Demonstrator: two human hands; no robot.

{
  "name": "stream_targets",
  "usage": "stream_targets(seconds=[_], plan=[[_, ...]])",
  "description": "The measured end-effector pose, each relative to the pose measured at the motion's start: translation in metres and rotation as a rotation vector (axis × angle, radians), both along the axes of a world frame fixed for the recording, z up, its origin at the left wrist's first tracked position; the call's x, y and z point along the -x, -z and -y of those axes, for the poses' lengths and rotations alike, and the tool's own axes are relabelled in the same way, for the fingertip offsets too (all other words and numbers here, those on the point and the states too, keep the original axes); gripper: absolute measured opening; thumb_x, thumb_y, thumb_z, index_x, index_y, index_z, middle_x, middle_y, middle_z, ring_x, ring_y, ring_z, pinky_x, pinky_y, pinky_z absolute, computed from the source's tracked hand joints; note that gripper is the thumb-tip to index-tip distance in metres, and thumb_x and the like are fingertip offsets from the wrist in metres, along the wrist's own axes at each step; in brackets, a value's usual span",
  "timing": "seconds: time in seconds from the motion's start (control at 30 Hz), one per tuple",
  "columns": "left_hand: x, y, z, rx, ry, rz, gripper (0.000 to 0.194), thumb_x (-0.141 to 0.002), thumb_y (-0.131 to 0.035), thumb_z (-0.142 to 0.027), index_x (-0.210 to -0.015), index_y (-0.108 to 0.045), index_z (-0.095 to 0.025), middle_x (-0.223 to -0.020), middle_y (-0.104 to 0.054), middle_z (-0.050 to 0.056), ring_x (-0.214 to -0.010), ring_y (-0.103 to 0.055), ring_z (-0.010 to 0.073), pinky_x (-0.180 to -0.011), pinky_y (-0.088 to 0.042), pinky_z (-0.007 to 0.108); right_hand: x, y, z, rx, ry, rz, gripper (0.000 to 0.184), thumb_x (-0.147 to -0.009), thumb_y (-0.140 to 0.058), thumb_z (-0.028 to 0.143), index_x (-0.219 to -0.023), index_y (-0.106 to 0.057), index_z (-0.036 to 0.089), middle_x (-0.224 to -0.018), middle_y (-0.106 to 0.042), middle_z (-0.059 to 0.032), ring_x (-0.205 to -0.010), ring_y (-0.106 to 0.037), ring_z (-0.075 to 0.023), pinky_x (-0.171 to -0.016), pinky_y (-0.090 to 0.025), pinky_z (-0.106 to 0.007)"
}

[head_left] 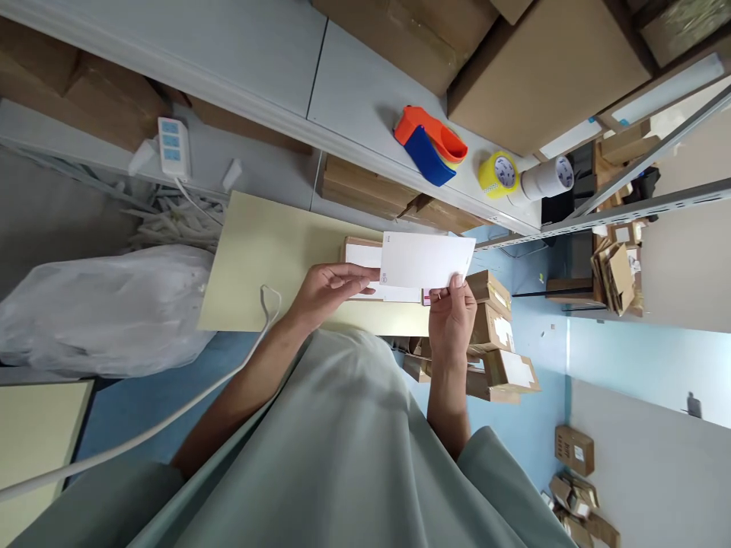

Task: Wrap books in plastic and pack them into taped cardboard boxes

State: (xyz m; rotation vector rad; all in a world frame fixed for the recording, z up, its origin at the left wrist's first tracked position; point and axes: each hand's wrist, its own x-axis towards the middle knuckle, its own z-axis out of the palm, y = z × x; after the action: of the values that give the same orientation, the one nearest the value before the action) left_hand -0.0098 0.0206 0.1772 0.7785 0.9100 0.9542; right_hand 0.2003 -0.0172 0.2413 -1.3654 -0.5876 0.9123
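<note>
My right hand (453, 318) pinches a flat white rectangular piece (427, 257) by its near right corner, thumb on top. Small dark print marks its left end; whether it is a card or a thin box I cannot tell. Fingers stretched out, my left hand (336, 291) is open beside that left end, fingertips reaching to its edge or just under it. Below both hands, a shallow brown cardboard box (344, 251) with white flat contents lies on the pale yellow table (274, 236). The raised white piece partly covers this box. A small pink-edged item (426, 297) shows near my right hand.
A grey shelf (354, 84) beyond the table bears an orange-and-blue tape dispenser (431, 144), tape rolls (499, 175) and large cartons (548, 76). A white power strip (173, 148) and plastic bag (108, 308) are at left. Stacked boxes (494, 335) stand right; a white cable (188, 407) crosses my left arm.
</note>
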Motion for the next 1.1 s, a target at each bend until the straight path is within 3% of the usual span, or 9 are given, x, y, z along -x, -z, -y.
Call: stream_targets(seconds=[0.23,0.43,0.6,1.1], plan=[[0.029,-0.011,0.0,-0.032,0.018,0.056,0.044,-0.082,-0.091,-0.055,-0.106,-0.09,-0.018,-0.113,-0.087,0.014,-0.108,-0.085,0.0325,-0.091,-0.072,0.043,0.02,-0.007,-0.005,0.01,-0.02,-0.067,0.029,-0.09,-0.09,0.045,-0.084,-0.068,0.026,-0.079,-0.065,0.0054,-0.064,-0.054,-0.0097,-0.065,-0.057,-0.026],[0.04,-0.011,-0.001,-0.042,0.033,0.079,0.036,-0.087,-0.088,-0.048,-0.107,-0.089,-0.018,-0.101,-0.088,0.011,-0.103,-0.086,0.0301,-0.084,-0.072,0.036,0.03,-0.01,-0.011,0.075,-0.039,-0.175,0.027,-0.093,-0.088,0.044,-0.089,-0.068,0.027,-0.075,-0.063,0.0075,-0.061,-0.055,-0.009,-0.06,-0.055,-0.023],[0.041,-0.013,-0.003,-0.024,-0.004,0.064,0.035,-0.082,-0.092,-0.047,-0.098,-0.088,-0.016,-0.094,-0.087,0.011,-0.095,-0.086,0.0291,-0.08,-0.071,0.036,0.037,-0.013,-0.013,0.109,-0.006,-0.258,0.029,-0.09,-0.092,0.039,-0.086,-0.066,0.026,-0.067,-0.056,0.0104,-0.056,-0.052,-0.0081,-0.056,-0.053,-0.022],[0.024,-0.015,-0.007,0.01,-0.011,0.044,0.027,-0.078,-0.086,-0.039,-0.094,-0.088,-0.017,-0.091,-0.087,0.009,-0.093,-0.086,0.0293,-0.085,-0.072,0.041,0.025,-0.004,-0.011,0.113,-0.077,-0.25,0.025,-0.096,-0.087,0.043,-0.09,-0.067,0.028,-0.071,-0.061,0.0095,-0.058,-0.054,-0.0085,-0.06,-0.054,-0.024]])
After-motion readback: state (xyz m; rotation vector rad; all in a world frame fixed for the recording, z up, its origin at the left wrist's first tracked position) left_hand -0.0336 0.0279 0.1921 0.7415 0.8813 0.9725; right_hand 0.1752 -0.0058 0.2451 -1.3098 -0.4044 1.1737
